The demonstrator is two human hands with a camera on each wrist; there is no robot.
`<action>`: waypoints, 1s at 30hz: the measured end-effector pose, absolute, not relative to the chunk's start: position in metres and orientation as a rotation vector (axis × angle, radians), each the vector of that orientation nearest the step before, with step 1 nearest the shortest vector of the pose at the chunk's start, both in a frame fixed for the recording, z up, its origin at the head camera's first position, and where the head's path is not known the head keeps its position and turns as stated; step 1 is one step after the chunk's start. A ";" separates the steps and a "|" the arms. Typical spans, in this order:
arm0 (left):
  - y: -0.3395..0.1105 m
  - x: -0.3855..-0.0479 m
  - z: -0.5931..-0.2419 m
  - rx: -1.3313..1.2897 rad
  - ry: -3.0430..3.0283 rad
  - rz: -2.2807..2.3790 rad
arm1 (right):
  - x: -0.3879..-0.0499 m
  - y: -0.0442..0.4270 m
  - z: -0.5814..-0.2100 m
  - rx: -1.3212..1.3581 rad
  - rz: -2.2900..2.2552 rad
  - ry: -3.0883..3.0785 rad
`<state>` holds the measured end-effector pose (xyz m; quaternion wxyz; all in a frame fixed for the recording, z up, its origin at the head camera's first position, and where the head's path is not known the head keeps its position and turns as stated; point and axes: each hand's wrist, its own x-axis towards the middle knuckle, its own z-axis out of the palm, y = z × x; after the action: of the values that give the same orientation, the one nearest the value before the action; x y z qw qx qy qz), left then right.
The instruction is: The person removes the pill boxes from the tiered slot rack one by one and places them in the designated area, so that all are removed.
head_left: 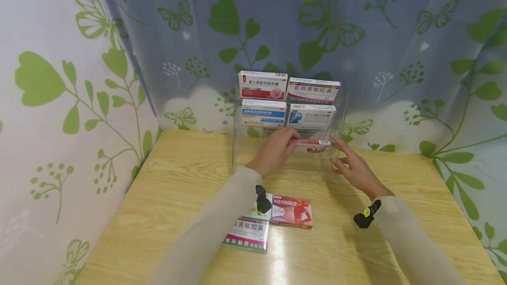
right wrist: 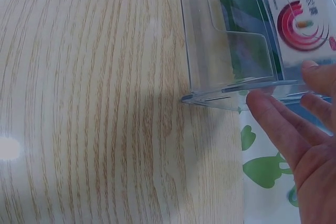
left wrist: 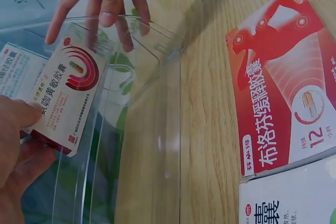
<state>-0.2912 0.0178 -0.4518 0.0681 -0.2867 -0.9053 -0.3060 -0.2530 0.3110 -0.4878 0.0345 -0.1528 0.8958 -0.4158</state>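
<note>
A white box with a red swirl (left wrist: 71, 90) stands in a lower tier of the clear rack (head_left: 285, 174), below the blue-and-white boxes. My left hand (head_left: 276, 148) pinches its left end, thumb in front, as the left wrist view shows. At the rack's right side is my right hand (head_left: 354, 170), fingers spread near the box's other end. In the right wrist view those fingers (right wrist: 278, 124) lie against the clear side wall, and the thumb is by the box's edge.
Four boxes fill the rack's upper tiers, among them a blue-and-white one (head_left: 263, 113) and a white-and-red one (head_left: 262, 86). On the wooden table (head_left: 178, 179) in front lie a red box (head_left: 292, 211), a green-and-white box and a red-and-green box (head_left: 247, 233). A patterned curtain hangs behind.
</note>
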 end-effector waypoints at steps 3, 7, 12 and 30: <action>0.010 -0.290 -0.449 -0.834 -2.702 -1.073 | -0.253 0.311 -0.488 -0.467 -1.278 2.751; -0.007 -0.285 -0.441 -0.838 -2.657 -1.232 | -0.252 0.312 -0.488 -0.471 -1.277 2.753; -0.028 -0.270 -0.433 -0.861 -2.643 -1.305 | -0.250 0.312 -0.488 -0.498 -1.289 2.752; -0.063 -0.173 -0.487 -0.978 -3.004 -1.544 | -0.250 0.312 -0.487 -0.504 -1.276 2.751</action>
<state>-0.1732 -0.0631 -0.4866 -0.1863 -0.2732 -0.8394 -0.4313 -0.2496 0.3115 -0.4868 0.0338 -0.1638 0.8944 -0.4148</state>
